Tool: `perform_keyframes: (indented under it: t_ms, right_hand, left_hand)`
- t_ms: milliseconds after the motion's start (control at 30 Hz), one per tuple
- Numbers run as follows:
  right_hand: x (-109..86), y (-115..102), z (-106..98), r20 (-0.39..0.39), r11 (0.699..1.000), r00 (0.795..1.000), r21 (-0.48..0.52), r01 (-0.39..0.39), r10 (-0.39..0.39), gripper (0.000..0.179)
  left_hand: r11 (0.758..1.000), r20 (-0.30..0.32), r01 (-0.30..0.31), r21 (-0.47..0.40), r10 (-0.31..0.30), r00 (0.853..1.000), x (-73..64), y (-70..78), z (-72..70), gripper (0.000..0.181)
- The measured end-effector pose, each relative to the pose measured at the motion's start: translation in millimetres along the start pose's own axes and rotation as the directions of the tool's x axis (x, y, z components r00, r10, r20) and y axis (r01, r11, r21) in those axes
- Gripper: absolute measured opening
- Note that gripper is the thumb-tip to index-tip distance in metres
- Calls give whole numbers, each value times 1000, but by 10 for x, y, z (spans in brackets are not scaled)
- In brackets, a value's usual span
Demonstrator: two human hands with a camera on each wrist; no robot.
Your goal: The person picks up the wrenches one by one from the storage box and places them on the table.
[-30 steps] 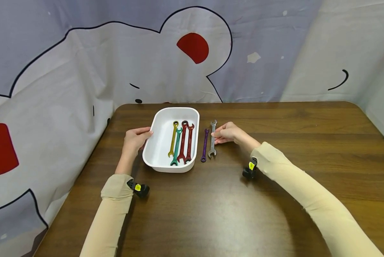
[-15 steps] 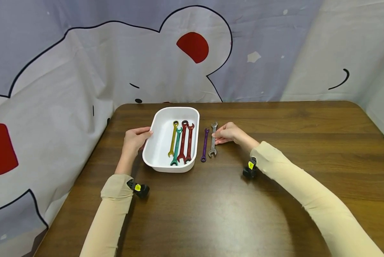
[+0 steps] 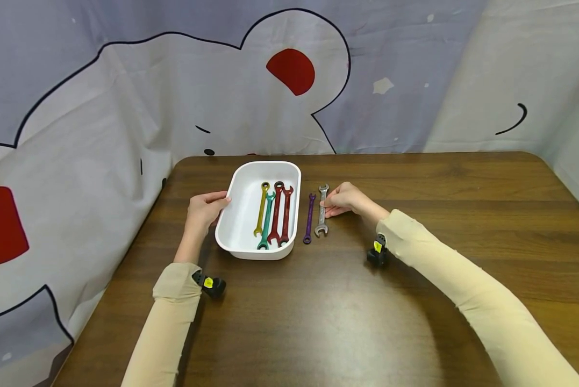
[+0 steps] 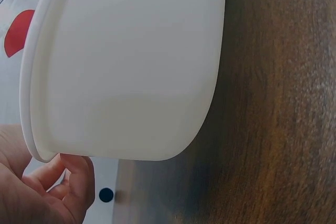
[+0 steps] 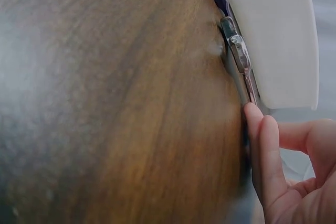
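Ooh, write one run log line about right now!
left hand: holds white tub; right hand: holds silver wrench; purple wrench: on table, between tub and silver wrench; in tub: four wrenches

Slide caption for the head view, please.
Left hand grips a white tray of four wrenches; right hand holds a silver wrench.

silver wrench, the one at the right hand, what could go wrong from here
The right hand has its grip only around mid-handle, so the silver wrench might pivot if moved. The purple wrench lies between it and the white tray, so it could get knocked. The left hand grips the tray at one side, so a tug might make the four wrenches inside slide.
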State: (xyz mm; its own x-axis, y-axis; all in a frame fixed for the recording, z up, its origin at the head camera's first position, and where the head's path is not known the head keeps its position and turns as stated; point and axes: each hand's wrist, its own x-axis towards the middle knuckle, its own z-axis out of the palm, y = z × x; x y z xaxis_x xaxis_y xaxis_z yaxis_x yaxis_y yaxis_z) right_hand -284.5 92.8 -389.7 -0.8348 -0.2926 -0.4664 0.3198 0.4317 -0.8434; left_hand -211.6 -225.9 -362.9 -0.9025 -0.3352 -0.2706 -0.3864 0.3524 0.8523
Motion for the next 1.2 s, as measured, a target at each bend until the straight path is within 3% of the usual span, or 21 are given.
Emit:
perform_keyframes:
  t_ms: [600,1200]
  right_hand:
    - [-8,-8,14,1,1000,1000,25,8,-8,3]
    - [-5,-29,53,-50,1000,999,-23,14,-15,12]
  left_hand:
    - [1000,-11,-12,16,13,1000,1,-6,3,38]
    - [999,-27,-31,23,32,999,-3,-13,3,36]
